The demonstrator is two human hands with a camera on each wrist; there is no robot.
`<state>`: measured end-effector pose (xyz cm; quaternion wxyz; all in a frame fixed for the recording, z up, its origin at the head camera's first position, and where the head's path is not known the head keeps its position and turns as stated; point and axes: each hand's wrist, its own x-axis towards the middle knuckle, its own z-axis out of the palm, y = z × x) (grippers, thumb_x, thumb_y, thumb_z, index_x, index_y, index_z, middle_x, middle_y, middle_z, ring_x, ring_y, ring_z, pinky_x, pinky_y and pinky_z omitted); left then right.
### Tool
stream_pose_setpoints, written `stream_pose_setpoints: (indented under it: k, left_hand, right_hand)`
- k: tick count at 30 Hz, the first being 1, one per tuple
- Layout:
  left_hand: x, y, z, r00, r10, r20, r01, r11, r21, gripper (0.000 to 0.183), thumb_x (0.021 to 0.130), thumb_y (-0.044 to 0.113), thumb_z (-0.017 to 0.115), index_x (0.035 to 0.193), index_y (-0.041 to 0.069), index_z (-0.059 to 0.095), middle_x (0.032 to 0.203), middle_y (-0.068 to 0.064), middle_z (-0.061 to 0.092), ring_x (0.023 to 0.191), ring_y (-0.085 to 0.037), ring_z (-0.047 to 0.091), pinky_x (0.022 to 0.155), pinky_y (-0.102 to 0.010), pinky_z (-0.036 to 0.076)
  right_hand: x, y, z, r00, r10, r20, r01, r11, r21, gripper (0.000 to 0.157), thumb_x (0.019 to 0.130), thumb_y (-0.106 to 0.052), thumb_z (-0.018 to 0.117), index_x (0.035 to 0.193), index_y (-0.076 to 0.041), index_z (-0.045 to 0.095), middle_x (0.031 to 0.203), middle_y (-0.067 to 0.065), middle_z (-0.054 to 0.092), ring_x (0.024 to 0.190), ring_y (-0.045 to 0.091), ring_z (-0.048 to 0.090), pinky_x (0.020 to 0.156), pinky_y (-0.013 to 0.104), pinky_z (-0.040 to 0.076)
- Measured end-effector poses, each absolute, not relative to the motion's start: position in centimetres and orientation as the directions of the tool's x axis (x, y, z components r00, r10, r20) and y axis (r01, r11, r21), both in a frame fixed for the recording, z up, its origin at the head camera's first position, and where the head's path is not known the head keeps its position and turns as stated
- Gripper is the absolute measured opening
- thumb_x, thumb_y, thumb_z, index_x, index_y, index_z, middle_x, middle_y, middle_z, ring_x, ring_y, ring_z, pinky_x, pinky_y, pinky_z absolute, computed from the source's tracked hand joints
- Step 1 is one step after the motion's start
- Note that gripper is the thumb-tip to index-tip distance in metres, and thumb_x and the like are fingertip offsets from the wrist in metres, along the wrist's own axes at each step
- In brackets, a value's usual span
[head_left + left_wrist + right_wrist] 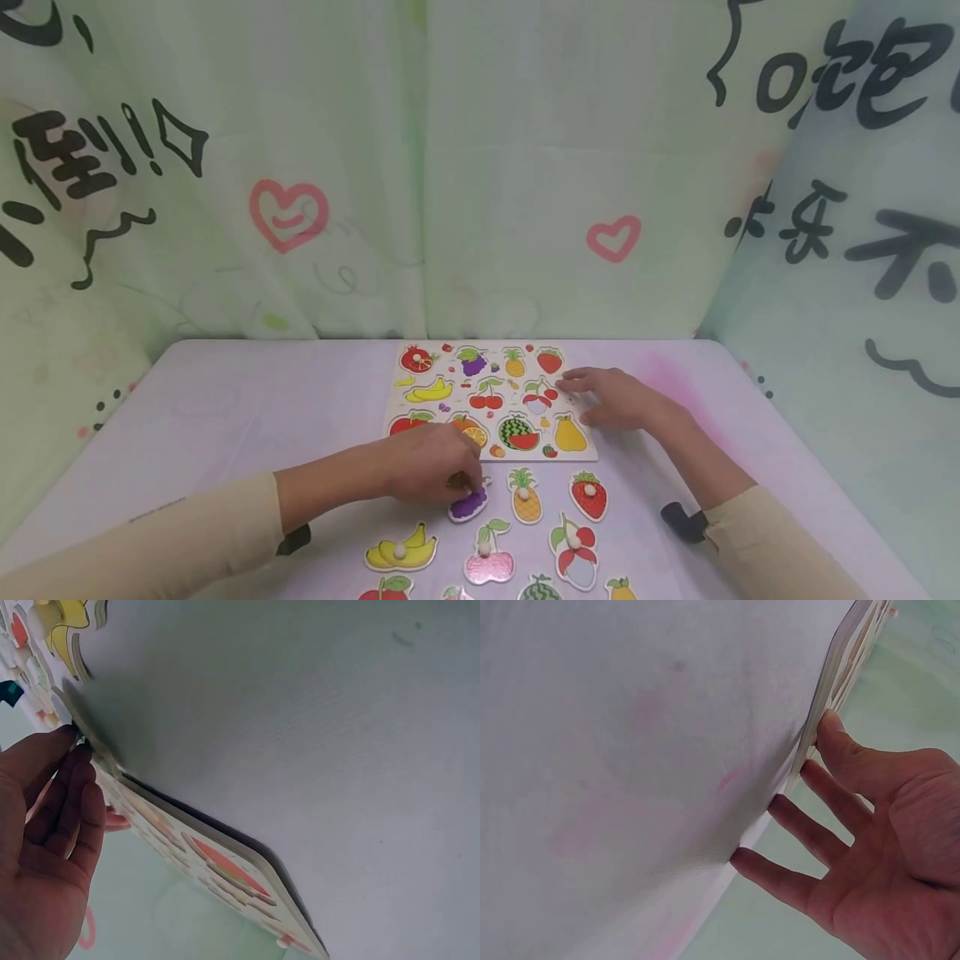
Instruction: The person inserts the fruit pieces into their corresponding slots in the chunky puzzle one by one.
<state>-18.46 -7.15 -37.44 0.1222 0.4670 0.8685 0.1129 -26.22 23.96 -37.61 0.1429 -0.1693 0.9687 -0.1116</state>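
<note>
My left hand point(431, 462) pinches the grape puzzle piece point(468, 506) between thumb and fingertips, just in front of the fruit puzzle board point(592, 456). In the left wrist view this piece point(94, 739) is seen nearly edge-on, and the fingers cover its knob. My right hand point(618, 398) rests at the board's right edge with fingers spread. From the right wrist, the thumb and one finger point(836, 795) touch the board's side point(821, 697), while the other fingertips reach the tabletop. A pomegranate piece point(417, 359) with a knob sits in the board's far left corner.
Loose knobbed pieces lie in rows before the board: pineapple point(527, 507), strawberry point(588, 504), bananas point(397, 554), cherries point(489, 568) and a red-and-white fruit point(581, 569). Several more are cut off at the bottom edge. A printed curtain point(480, 167) stands behind the table.
</note>
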Motion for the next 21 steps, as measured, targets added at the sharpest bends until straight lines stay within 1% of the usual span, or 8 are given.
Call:
stream_pose_setpoints:
  k: [5,10,15,21]
  left_hand:
    - [-19.0,-7.0,-36.8,-0.539,0.837,-0.092,0.794,0.541,0.278,0.014,0.093,0.016,0.079,0.105,0.021,0.083,0.089,0.012,0.071,0.078,0.003,0.056,0.071,-0.010,0.047]
    - [-20.1,-6.8,-36.2,-0.568,0.818,-0.087,0.770,0.566,0.294,0.014,0.093,0.016,0.079,0.106,0.019,0.083,0.093,0.010,0.073,0.082,0.002,0.061,0.073,-0.011,0.050]
    - [-21.5,-6.7,-36.2,-0.581,0.809,-0.085,0.768,0.580,0.273,0.011,0.094,0.017,0.079,0.103,0.019,0.083,0.092,0.011,0.075,0.081,-0.001,0.061,0.073,-0.013,0.051]
    - [-23.4,-6.9,-36.1,-0.632,0.770,-0.091,0.724,0.628,0.284,0.011,0.093,0.016,0.080,0.103,0.018,0.083,0.092,0.009,0.075,0.082,-0.004,0.062,0.073,-0.015,0.052]
  right_hand:
    - [-26.3,23.9,-37.7,-0.904,-0.353,-0.242,-0.289,0.920,-0.264,0.065,0.090,-0.015,0.080,0.150,-0.020,0.058,0.160,0.012,0.048,0.148,0.045,0.039,0.102,0.052,0.055]
    - [-26.1,23.8,-37.5,-0.907,-0.340,-0.248,-0.271,0.923,-0.274,0.065,0.090,-0.015,0.081,0.150,-0.020,0.058,0.160,0.013,0.047,0.148,0.046,0.038,0.099,0.051,0.057]
    - [-25.9,23.8,-37.4,-0.907,-0.340,-0.249,-0.268,0.921,-0.281,0.064,0.090,-0.015,0.081,0.150,-0.019,0.058,0.160,0.013,0.047,0.148,0.046,0.038,0.099,0.050,0.057]
    - [-26.0,23.9,-37.4,-0.907,-0.341,-0.248,-0.270,0.922,-0.278,0.065,0.090,-0.015,0.081,0.150,-0.019,0.058,0.160,0.013,0.047,0.148,0.046,0.038,0.099,0.051,0.057]
